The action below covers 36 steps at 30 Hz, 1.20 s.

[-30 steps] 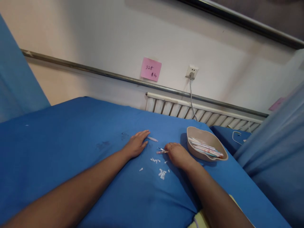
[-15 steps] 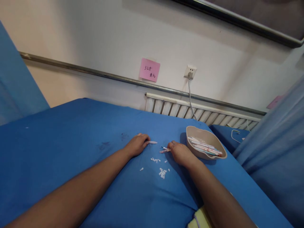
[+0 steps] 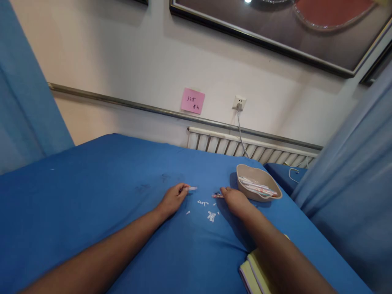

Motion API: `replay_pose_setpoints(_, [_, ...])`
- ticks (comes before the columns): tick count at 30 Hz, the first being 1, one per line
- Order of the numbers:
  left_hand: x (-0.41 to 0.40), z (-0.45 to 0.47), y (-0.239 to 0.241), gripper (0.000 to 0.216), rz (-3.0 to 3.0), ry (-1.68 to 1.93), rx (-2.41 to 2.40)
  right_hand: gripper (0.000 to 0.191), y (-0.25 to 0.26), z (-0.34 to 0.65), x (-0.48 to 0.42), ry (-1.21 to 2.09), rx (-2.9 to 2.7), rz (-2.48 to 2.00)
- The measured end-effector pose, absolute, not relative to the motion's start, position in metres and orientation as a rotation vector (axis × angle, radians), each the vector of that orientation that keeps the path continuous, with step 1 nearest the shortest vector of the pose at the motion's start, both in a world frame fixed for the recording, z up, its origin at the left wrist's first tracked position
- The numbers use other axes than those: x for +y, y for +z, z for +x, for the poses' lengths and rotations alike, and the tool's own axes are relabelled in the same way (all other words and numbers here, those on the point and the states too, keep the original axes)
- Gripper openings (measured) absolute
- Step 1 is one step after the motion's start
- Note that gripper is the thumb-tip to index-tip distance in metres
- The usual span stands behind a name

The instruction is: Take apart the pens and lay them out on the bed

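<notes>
Nearest, at the bottom edge, the corner of a yellow notepad (image 3: 248,272) lies on the blue cloth (image 3: 92,212) under the right forearm. Both bare forearms stretch forward across the cloth, well apart at the elbows and closer at the hands. Between the two hands, a little nearer than the fingertips, a scatter of small white bits (image 3: 211,216) lies loose on the cloth. The left hand (image 3: 172,199) rests on the cloth with its fingers curled in, pinching a small white cap (image 3: 192,188) that pokes out to the right of its fingertips. The right hand (image 3: 234,201) rests knuckles up, its fingers closed on thin pens (image 3: 217,195) whose tips point left toward the cap; the cap and the pen tips are near each other but apart. Just beside the right hand, on its far right, a beige bowl (image 3: 245,192) sits on the cloth holding more thin pens in a bundle. Past the cloth's far edge a white radiator (image 3: 220,143) runs along the wall, with a cord hanging to it from a wall socket (image 3: 239,102). A pink note (image 3: 192,101) is stuck to the wall left of the socket, above a metal rail (image 3: 122,103). Blue curtains (image 3: 352,183) hang at both sides, and a dark framed picture (image 3: 275,24) fills the top.
</notes>
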State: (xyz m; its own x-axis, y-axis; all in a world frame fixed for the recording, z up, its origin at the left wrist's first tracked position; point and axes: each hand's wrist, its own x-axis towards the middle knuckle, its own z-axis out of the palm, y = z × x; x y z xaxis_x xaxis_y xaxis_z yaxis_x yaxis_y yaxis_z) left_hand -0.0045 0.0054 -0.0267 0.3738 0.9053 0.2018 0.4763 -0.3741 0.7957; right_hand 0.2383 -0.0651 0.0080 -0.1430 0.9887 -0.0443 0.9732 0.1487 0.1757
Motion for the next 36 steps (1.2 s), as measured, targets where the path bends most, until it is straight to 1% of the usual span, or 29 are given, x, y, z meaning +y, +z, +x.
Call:
replay_pose_setpoints(3, [-0.003,-0.003,-0.027,0.035,1.77,0.873,1.087,0.027,0.012,0.237,-0.07,0.182,2.227,1.981])
replay_pose_setpoints(9, [-0.006,-0.002,-0.023,0.034,1.625,0.842,0.987,0.025,0.004,0.212,-0.064,0.2,2.262,1.972])
replay_pose_setpoints(11, [-0.004,-0.004,-0.023,0.032,1.626,0.817,0.964,0.031,-0.003,0.208,-0.061,0.194,2.286,1.972])
replay_pose_setpoints(16, [0.002,-0.006,-0.025,0.026,1.691,0.766,0.897,0.052,-0.012,0.218,-0.06,0.174,2.34,1.983])
replay_pose_setpoints(19, [0.003,-0.006,-0.025,0.022,1.718,0.744,0.926,0.057,-0.011,0.231,-0.061,0.129,2.305,2.085])
replay_pose_setpoints(20, [0.004,-0.006,-0.024,0.021,1.723,0.739,0.937,0.054,-0.011,0.234,-0.061,0.107,2.289,2.147])
replay_pose_setpoints(22, [0.003,-0.006,-0.024,0.019,1.718,0.733,0.95,0.041,-0.011,0.239,-0.061,0.042,2.28,2.283])
replay_pose_setpoints(24, [0.003,-0.006,-0.023,0.019,1.686,0.735,0.946,0.027,-0.012,0.24,-0.062,-0.042,2.36,2.359])
replay_pose_setpoints(25, [0.003,-0.006,-0.023,0.02,1.663,0.741,0.94,0.025,-0.012,0.238,-0.063,-0.082,2.439,2.353])
replay_pose_setpoints(29, [0.003,-0.007,-0.022,0.024,1.592,0.769,0.925,0.026,-0.013,0.227,-0.069,-0.177,2.738,2.172])
replay_pose_setpoints(36, [0.002,-0.005,-0.019,0.028,1.566,0.747,0.937,0.028,-0.01,0.224,-0.073,-0.11,2.809,2.161])
